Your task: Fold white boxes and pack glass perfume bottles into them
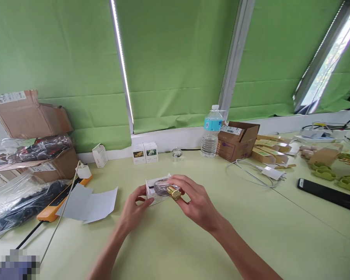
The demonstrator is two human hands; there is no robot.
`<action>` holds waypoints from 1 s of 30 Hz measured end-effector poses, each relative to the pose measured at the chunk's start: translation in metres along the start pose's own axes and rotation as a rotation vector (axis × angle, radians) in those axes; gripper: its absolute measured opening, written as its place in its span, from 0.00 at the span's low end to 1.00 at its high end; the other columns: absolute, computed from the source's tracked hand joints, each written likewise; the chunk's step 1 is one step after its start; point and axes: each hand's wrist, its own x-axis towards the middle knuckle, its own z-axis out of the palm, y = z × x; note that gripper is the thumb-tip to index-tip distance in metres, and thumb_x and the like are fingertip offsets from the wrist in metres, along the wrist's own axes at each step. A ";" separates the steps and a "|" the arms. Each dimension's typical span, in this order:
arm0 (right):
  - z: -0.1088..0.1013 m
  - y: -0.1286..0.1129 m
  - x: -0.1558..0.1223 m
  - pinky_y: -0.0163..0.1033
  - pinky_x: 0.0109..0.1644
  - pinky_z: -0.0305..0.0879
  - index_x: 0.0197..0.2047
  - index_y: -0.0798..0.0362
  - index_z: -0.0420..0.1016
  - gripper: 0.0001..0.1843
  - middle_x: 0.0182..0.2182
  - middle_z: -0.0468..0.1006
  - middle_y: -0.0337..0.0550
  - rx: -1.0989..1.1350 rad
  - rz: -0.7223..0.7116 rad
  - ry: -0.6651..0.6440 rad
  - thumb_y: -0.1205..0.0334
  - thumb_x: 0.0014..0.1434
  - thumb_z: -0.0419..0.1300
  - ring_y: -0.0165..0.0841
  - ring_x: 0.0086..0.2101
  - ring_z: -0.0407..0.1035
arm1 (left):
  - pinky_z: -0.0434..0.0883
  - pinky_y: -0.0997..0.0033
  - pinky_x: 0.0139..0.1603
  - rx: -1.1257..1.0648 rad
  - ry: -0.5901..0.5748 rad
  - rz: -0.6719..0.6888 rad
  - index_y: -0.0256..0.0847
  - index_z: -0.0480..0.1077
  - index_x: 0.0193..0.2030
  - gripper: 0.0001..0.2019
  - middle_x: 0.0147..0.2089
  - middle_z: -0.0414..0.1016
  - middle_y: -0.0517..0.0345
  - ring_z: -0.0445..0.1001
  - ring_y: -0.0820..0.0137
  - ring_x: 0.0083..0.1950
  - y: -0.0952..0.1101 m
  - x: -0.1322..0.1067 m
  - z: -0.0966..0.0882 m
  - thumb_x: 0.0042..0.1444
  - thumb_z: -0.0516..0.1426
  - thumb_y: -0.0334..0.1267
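My left hand (136, 207) grips the side of a small open white box (157, 200), thumb at its near edge. Over the box, my right hand (194, 196) has its fingers closed around a clear glass bottle with a gold cap (174, 193). The bottle is tilted, its cap pointing toward me and its rounded glass body (161, 187) lying at the box's opening. Part of the glass is behind my right fingers. Whether the body touches the inside of the box, I cannot tell.
Two small white picture boxes (145, 153) and a small glass piece (176, 153) stand behind. An unfolded white paper (89, 204) lies left beside an orange power strip (54, 208). Rightward are a water bottle (211, 134), a brown carton (235, 144), a white charger (272, 173) and a black phone (330, 195).
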 end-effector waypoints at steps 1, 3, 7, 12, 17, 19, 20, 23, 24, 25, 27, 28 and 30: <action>0.000 0.000 0.000 0.40 0.48 0.70 0.55 0.45 0.63 0.20 0.51 0.73 0.45 -0.012 -0.012 -0.008 0.71 0.62 0.52 0.37 0.52 0.68 | 0.70 0.61 0.48 -0.011 -0.005 -0.006 0.46 0.68 0.54 0.17 0.50 0.76 0.55 0.73 0.62 0.50 0.000 0.000 -0.001 0.56 0.57 0.39; 0.000 0.000 0.000 0.41 0.49 0.70 0.56 0.45 0.63 0.21 0.51 0.73 0.45 -0.033 -0.025 -0.020 0.71 0.62 0.51 0.37 0.52 0.67 | 0.70 0.62 0.48 -0.016 -0.011 -0.009 0.46 0.69 0.54 0.17 0.49 0.76 0.55 0.73 0.63 0.49 0.001 -0.001 -0.001 0.56 0.57 0.39; 0.002 0.003 0.000 0.41 0.49 0.71 0.55 0.45 0.64 0.18 0.50 0.74 0.44 -0.044 -0.022 -0.023 0.69 0.63 0.52 0.36 0.51 0.69 | 0.69 0.63 0.49 0.028 -0.034 0.023 0.48 0.69 0.53 0.17 0.51 0.75 0.57 0.72 0.64 0.50 0.006 -0.003 0.001 0.55 0.57 0.38; 0.004 0.003 0.000 0.43 0.51 0.70 0.56 0.45 0.63 0.18 0.51 0.74 0.44 -0.030 -0.013 -0.057 0.67 0.63 0.52 0.36 0.50 0.69 | 0.69 0.62 0.51 0.090 -0.048 0.043 0.50 0.69 0.54 0.17 0.52 0.75 0.58 0.72 0.64 0.50 0.007 -0.004 0.004 0.56 0.56 0.37; 0.003 0.000 0.002 0.45 0.49 0.69 0.53 0.47 0.65 0.17 0.48 0.74 0.45 -0.036 -0.029 -0.072 0.69 0.62 0.54 0.38 0.48 0.68 | 0.69 0.60 0.52 0.148 -0.045 0.050 0.51 0.67 0.55 0.17 0.53 0.74 0.58 0.71 0.64 0.52 0.004 -0.004 0.004 0.59 0.54 0.39; 0.002 -0.001 0.001 0.44 0.48 0.69 0.52 0.48 0.65 0.18 0.48 0.72 0.46 -0.037 -0.007 -0.081 0.71 0.60 0.55 0.38 0.47 0.67 | 0.69 0.60 0.52 0.179 -0.039 0.058 0.51 0.66 0.56 0.17 0.53 0.74 0.58 0.71 0.64 0.52 0.003 -0.004 0.005 0.59 0.54 0.40; 0.001 -0.002 0.001 0.43 0.48 0.69 0.52 0.48 0.65 0.18 0.48 0.72 0.46 -0.031 0.007 -0.088 0.71 0.59 0.56 0.37 0.47 0.67 | 0.69 0.60 0.52 0.193 -0.038 0.062 0.51 0.66 0.56 0.17 0.54 0.74 0.58 0.71 0.64 0.52 0.003 -0.004 0.005 0.59 0.54 0.40; -0.005 -0.002 0.002 0.42 0.48 0.68 0.51 0.48 0.65 0.18 0.47 0.72 0.45 -0.009 0.031 -0.117 0.72 0.58 0.57 0.36 0.46 0.67 | 0.70 0.60 0.51 0.219 -0.030 0.076 0.50 0.67 0.55 0.17 0.53 0.74 0.57 0.72 0.64 0.51 0.003 -0.004 0.005 0.59 0.54 0.41; -0.007 -0.002 0.003 0.42 0.48 0.68 0.51 0.48 0.65 0.18 0.47 0.72 0.44 0.001 0.034 -0.127 0.71 0.58 0.57 0.36 0.47 0.67 | 0.70 0.60 0.51 0.226 -0.025 0.078 0.50 0.67 0.55 0.17 0.53 0.75 0.57 0.72 0.64 0.51 0.003 -0.004 0.005 0.59 0.54 0.41; -0.009 -0.002 0.003 0.41 0.48 0.68 0.51 0.48 0.65 0.17 0.47 0.72 0.44 0.013 0.040 -0.135 0.71 0.59 0.57 0.36 0.47 0.67 | 0.71 0.61 0.51 0.237 -0.023 0.081 0.50 0.67 0.55 0.16 0.53 0.75 0.57 0.72 0.64 0.51 0.002 -0.005 0.005 0.59 0.54 0.42; -0.014 -0.003 0.004 0.40 0.48 0.68 0.51 0.47 0.66 0.17 0.48 0.73 0.42 0.043 0.064 -0.151 0.68 0.59 0.59 0.35 0.47 0.67 | 0.72 0.61 0.49 0.274 -0.016 0.102 0.50 0.67 0.55 0.17 0.53 0.74 0.56 0.73 0.64 0.49 0.001 -0.006 0.005 0.59 0.54 0.43; -0.015 -0.003 0.005 0.39 0.48 0.68 0.51 0.46 0.66 0.17 0.48 0.73 0.41 0.056 0.081 -0.161 0.67 0.60 0.59 0.34 0.47 0.67 | 0.72 0.61 0.49 0.297 -0.009 0.117 0.49 0.67 0.55 0.17 0.53 0.74 0.56 0.74 0.63 0.48 0.000 -0.006 0.005 0.59 0.55 0.44; -0.018 -0.004 0.005 0.38 0.48 0.67 0.51 0.46 0.66 0.16 0.48 0.73 0.40 0.069 0.108 -0.175 0.66 0.60 0.60 0.33 0.47 0.67 | 0.73 0.60 0.47 0.338 0.009 0.142 0.48 0.67 0.55 0.17 0.53 0.74 0.54 0.74 0.63 0.47 -0.003 -0.008 0.006 0.58 0.55 0.44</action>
